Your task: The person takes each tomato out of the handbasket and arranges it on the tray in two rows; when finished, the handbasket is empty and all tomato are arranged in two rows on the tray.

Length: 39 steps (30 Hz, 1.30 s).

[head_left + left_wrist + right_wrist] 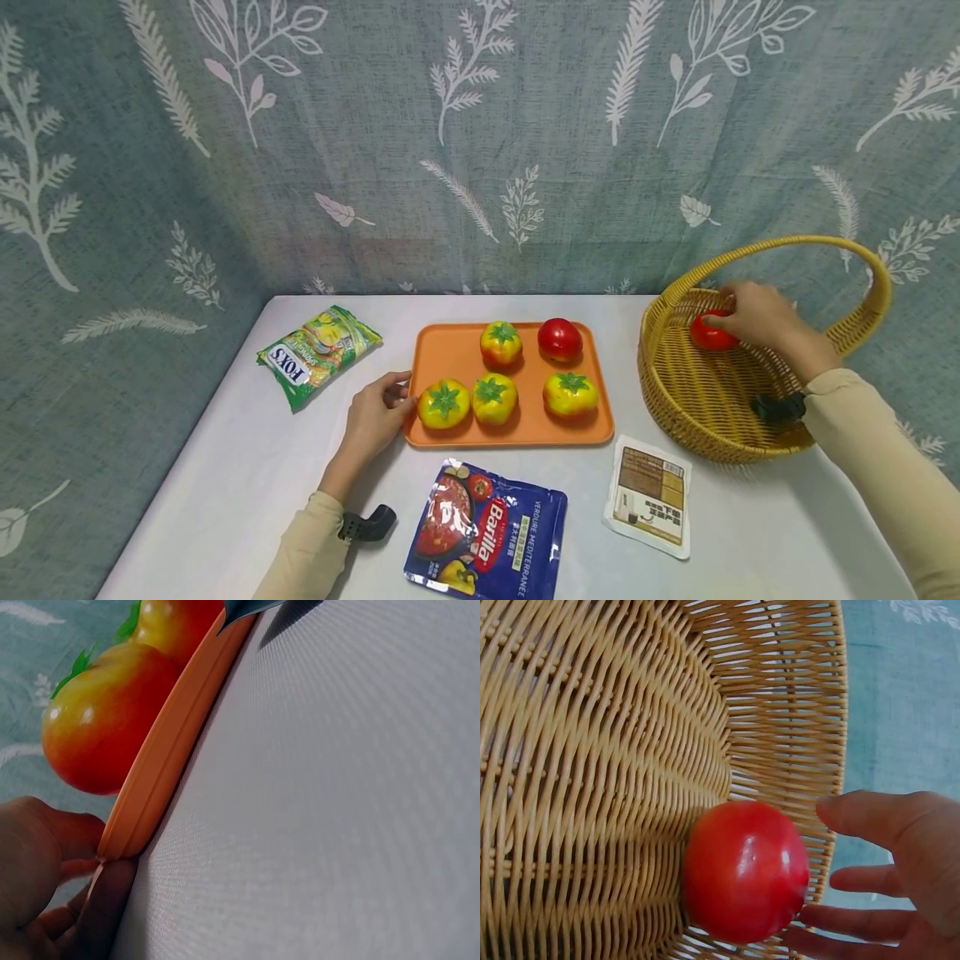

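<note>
In the head view my right hand (761,317) is inside the wicker basket (686,408), over a red tomato (712,332). The right wrist view shows that tomato (746,871) lying against the basket wall, with the hand's fingers (866,879) spread and fairly straight beside it; the thumb stands apart from it. My left hand (377,414) pinches the left edge of an orange tray (517,440), thumb and fingers meeting at its rim (161,761). On the tray sit several yellow-red tomatoes (444,403) with green leaf tops and one plain red tomato (560,340).
A green FOX'S candy bag (321,350) lies behind the left hand. In front of the tray is a blue Barilla sauce pouch (487,533); a white-and-brown packet (649,497) lies near the basket. The basket's tall handle (780,242) arches over the right hand. A patterned curtain (480,167) stands behind.
</note>
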### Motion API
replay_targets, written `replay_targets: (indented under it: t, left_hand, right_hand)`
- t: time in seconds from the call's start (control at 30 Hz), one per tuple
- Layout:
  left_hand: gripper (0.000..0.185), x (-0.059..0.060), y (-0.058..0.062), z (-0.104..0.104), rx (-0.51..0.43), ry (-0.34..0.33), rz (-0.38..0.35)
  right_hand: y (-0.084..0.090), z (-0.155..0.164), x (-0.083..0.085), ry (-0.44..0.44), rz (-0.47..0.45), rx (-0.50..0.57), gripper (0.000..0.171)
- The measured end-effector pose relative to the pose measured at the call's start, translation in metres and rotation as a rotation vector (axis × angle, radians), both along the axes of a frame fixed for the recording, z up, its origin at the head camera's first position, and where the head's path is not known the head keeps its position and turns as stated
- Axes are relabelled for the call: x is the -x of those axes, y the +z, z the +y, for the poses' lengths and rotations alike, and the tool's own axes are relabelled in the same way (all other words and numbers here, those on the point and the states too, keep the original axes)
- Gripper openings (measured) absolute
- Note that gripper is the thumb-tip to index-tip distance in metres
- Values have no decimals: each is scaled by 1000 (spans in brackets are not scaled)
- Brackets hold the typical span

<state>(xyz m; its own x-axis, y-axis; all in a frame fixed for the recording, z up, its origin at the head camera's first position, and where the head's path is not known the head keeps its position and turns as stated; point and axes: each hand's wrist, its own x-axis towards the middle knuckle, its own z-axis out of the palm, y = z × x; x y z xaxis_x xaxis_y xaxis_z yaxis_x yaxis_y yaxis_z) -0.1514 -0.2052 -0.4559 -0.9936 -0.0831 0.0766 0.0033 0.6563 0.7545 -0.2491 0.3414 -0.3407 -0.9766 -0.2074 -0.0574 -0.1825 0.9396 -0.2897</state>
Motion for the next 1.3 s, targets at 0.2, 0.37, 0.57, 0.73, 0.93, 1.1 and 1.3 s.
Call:
replay_targets:
  t: [0.2, 0.37, 0.57, 0.73, 0.93, 1.1, 1.3]
  left_hand:
    - [41, -1, -1, 0, -4, -3, 12]
    - [40, -2, -2, 1, -2, -4, 26]
    - [40, -2, 0, 0, 12, -4, 39]
    - [40, -1, 4, 0, 15, -9, 42]
    - [40, 0, 6, 0, 13, -13, 37]
    - [41, -1, 4, -1, 7, -6, 36]
    - [42, -1, 1, 0, 11, -5, 34]
  right_hand:
    - [-5, -2, 6, 19, -36, -61, 61]
    - [-9, -1, 8, -11, -29, -99, 63]
    - [-15, 0, 6, 2, -4, -98, 63]
    - [-22, 4, 1, 19, -4, -31, 65]
    - [-27, 7, 0, 12, -8, 33, 68]
    - [-25, 5, -1, -4, -17, 72, 69]
    - [-17, 1, -8, 38, 12, 65, 71]
